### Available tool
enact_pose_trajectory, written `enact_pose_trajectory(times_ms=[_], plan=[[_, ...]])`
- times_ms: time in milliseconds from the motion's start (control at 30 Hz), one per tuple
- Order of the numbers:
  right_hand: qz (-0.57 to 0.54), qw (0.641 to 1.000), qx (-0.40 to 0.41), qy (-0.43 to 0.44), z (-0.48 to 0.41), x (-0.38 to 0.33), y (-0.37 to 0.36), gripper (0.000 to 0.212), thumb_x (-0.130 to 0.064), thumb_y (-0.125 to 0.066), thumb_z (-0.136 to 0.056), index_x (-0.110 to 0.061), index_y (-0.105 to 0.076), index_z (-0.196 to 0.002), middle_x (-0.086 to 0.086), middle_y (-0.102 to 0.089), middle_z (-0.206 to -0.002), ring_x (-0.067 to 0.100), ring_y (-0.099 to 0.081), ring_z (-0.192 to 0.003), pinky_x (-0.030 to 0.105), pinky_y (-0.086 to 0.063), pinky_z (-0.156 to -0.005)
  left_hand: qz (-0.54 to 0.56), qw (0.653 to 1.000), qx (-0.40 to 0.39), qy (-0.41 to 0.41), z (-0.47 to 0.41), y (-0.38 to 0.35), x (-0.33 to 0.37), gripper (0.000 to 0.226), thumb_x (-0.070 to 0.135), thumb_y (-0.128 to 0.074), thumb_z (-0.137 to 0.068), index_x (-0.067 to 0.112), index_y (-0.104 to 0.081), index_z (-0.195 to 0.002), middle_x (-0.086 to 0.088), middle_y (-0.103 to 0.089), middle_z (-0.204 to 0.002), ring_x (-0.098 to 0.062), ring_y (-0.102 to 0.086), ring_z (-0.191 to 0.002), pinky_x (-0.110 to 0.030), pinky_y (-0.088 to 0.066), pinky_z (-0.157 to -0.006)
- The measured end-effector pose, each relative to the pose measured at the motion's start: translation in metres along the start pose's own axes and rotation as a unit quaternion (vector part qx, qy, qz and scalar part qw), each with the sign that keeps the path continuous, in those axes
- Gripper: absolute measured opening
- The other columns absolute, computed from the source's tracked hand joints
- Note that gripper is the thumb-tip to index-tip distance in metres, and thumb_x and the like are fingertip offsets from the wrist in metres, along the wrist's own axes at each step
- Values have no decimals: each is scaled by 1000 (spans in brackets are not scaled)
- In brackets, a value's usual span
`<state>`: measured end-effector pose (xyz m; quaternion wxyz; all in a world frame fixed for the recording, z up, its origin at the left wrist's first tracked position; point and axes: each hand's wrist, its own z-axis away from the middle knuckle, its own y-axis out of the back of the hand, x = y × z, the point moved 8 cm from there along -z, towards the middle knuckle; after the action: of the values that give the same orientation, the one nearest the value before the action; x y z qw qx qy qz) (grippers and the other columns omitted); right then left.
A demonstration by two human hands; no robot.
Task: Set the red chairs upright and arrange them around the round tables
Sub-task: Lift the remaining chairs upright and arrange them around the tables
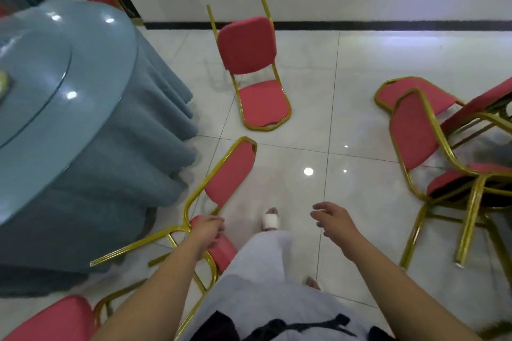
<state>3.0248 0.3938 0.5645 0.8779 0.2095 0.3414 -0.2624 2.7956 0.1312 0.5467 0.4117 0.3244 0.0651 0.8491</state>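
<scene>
Red chair (230, 171) lies tipped on the tiled floor, its backrest stretching up and away from the left hand (207, 231), which curls around the seat edge where gold frame meets cushion. Right hand (331, 219) hangs open and empty well off to the chair's right. Round table (69, 86) stands just left of the gripping hand, the nearer hand for righting it.

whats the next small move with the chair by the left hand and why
Probably close the left hand on the tipped chair at its seat edge and lift it upright; it leans beside the round table, and the right hand is open and free to help.
</scene>
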Motion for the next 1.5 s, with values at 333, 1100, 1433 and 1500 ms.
enact_pose_trajectory(times_ms=[333, 1100, 1433, 1500], plan=[[79, 996, 12, -28, -166, -106, 26, 25, -27, -66, -90, -22, -64, -115, -2, -66, -104, 17, -64, -88, 30, -48, -70, -171, 985, -26, -24, -182, -6, 150, 18, 10, -56, -90, 13, -70, -100, -10, -63, -93, -23, -56, -78, -30, -43, -70], [369, 890, -193, -184, -615, -157, -112, 35, -27, -60, -94, -12, -62, -126, 14, -57, -131, 29, -57, -108, 29, -47, -86, -460, 883, -83, 40, -570, -80, 313, 64, 46, -59, -89, 16, -40, -142, -14, -48, -135, -36, -50, -122, -47, -46, -99], [317, 926, -45, -202, -771, -123, -12, 14, -13, -62, -92, -9, -69, -103, 12, -63, -95, 28, -58, -85, 31, -43, -69, -528, 843, -89, 44, -674, -140, 250, 26, 18, -55, -87, 14, -56, -113, -12, -64, -111, -33, -63, -105, -40, -49, -89], [370, 903, -65, -211, -779, -121, -4, 21, -13, -60, -93, -3, -68, -110, 13, -60, -98, 27, -55, -89, 32, -42, -72, -534, 842, -66, 35, -674, -141, 248, 23, 17, -53, -88, 14, -56, -111, -11, -64, -110, -33, -64, -105, -39, -48, -87]])
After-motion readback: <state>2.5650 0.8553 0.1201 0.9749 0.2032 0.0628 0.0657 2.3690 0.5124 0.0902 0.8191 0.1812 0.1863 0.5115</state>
